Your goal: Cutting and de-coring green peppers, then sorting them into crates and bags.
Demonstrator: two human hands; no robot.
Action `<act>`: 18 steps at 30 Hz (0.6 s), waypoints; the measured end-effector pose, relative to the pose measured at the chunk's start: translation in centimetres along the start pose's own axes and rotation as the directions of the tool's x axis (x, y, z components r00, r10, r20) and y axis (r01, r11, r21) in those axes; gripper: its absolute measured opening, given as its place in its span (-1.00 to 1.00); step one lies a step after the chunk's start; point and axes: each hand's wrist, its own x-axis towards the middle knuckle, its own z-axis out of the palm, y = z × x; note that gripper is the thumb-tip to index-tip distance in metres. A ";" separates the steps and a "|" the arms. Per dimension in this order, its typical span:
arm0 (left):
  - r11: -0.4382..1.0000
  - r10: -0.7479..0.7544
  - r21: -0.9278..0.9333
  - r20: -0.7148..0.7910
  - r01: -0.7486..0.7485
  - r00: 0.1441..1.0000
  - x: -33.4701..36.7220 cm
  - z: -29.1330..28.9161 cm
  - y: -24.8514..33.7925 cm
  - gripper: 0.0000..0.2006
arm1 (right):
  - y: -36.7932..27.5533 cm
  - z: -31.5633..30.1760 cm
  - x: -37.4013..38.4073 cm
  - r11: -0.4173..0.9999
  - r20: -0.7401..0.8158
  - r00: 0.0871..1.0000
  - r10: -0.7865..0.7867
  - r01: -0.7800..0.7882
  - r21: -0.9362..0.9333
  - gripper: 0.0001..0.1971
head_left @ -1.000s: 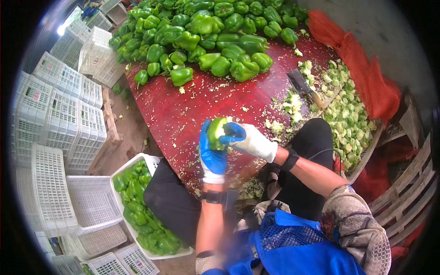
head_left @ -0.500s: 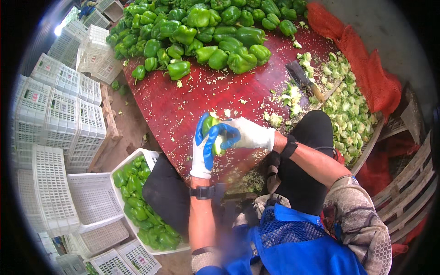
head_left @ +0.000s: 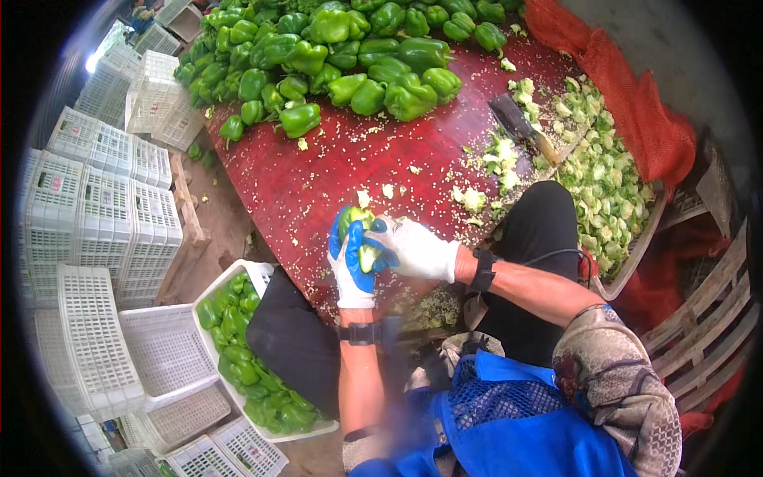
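Observation:
Above the near edge of the red table (head_left: 294, 183), I hold a green bell pepper (head_left: 368, 257) whose pale cut side shows. My left hand (head_left: 348, 266), in a white glove with blue palm and fingers, wraps around it from the left. From the right, the gloved fingers of my right hand (head_left: 415, 250) curl against the same pepper; their tips are partly hidden. Farther off lies a large pile of whole green peppers (head_left: 330, 28). A broad-bladed knife (head_left: 513, 119) rests at the table's right side, beside pale cut-out pepper cores (head_left: 499, 159).
A white crate (head_left: 208, 338) of peppers stands left of my knee. Stacked white crates (head_left: 103, 211) line the left side. Many cores fill a shallow tray (head_left: 636, 258) on the right. Red mesh sacking (head_left: 636, 119) and wooden slats (head_left: 703, 318) lie beyond it.
Both hands have shifted slightly left in the picture with the pepper. My right hand has turned, showing more of the glove's white back, and more of the pepper's pale cut side shows.

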 end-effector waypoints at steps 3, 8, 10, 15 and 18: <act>0.996 0.048 0.072 0.018 -0.049 0.999 0.1 0.0 0.2 -0.66 | 0.2 -1.0 0.4 0.979 -0.103 0.973 -0.206 0.205 -0.019 -0.42; 0.994 -0.086 -0.071 -0.013 0.085 0.996 0.1 -0.4 -0.3 -0.71 | 0.0 -0.8 0.6 0.998 0.092 0.995 -0.048 0.044 0.049 -0.36; 0.998 -0.029 -0.050 -0.082 0.025 0.996 -0.1 -0.1 -0.2 -0.72 | -1.9 -1.2 0.7 0.986 0.263 0.951 0.165 -0.149 -0.081 -0.29; 0.988 0.043 -0.136 -0.227 -0.075 0.973 0.6 -0.9 -1.0 -0.74 | -1.4 2.9 -0.9 0.946 -0.137 0.990 0.017 -0.060 -0.318 -0.23; 0.966 -0.025 -0.259 -0.175 -0.021 0.984 1.7 -1.7 -1.4 -0.74 | -3.1 0.8 -0.2 0.975 -0.166 0.965 0.205 -0.217 -0.056 -0.31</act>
